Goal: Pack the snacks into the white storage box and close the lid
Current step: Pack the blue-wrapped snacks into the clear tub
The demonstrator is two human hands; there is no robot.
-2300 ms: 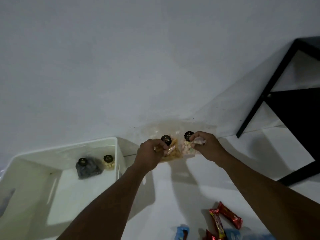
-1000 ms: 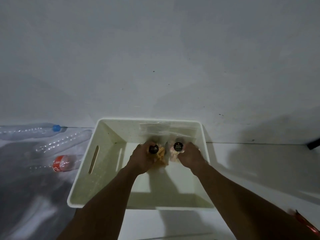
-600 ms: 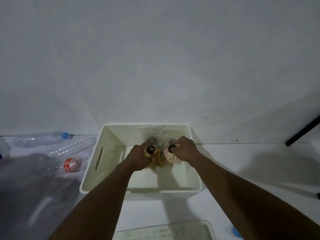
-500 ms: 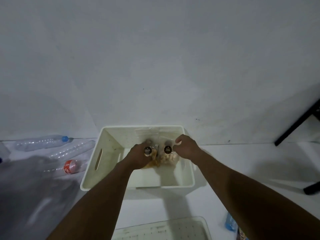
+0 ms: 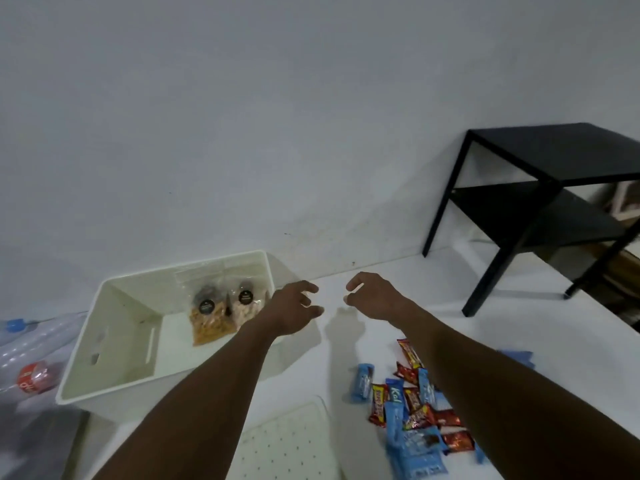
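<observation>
The white storage box (image 5: pixel 114 358) stands on the floor at the left with no lid on it. Two clear snack bags lean against its far wall: one with orange pieces (image 5: pixel 209 322), one with pale pieces (image 5: pixel 246 306). My left hand (image 5: pixel 294 311) hovers over the box's right rim, fingers loosely spread, holding nothing. My right hand (image 5: pixel 372 296) hangs over the bare floor right of the box, also holding nothing. A pile of red and blue wrapped snack bars (image 5: pixel 412 414) lies on the floor under my right forearm. The white perforated lid (image 5: pixel 287 445) lies at the bottom centre.
A black side table (image 5: pixel 540 209) stands at the right against the white wall. Several clear plastic bottles (image 5: pixel 31 362) lie left of the box. A single blue bar (image 5: pixel 362 381) lies apart from the pile.
Both hands let go of the two snack bags, which now lean inside the box. The hands have drawn out to the right, and the view has swung right, showing the snack pile.
</observation>
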